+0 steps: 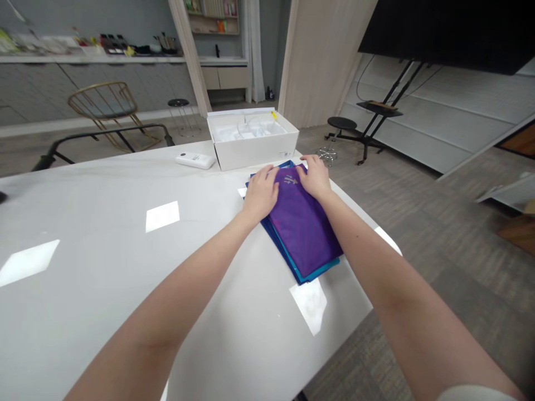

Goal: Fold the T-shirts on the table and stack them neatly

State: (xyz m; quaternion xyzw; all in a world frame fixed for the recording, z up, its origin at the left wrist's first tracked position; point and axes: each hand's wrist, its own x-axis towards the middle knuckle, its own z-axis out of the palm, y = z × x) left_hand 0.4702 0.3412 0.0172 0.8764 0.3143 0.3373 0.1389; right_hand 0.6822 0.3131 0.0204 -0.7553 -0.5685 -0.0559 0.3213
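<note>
A stack of flat folded fabric pieces lies on the white table, the top one purple (305,228) with small pale markings near its far edge. Teal-blue fabric (324,269) and darker blue fabric (278,240) stick out beneath it; what kind of articles they are I cannot tell. My left hand (261,192) rests on the purple piece's far left corner, fingers spread and stretched forward. At the far right corner is my right hand (315,175), its thumb over the purple fabric and its fingers slightly bent along the edge. The fingertips' undersides are hidden.
Beyond the stack stands an open white box (254,153) with clear plastic inside. A white remote-like device (195,160) lies left of it. The white table (200,223) has its right edge close to the stack. Chairs and stools stand on the floor behind.
</note>
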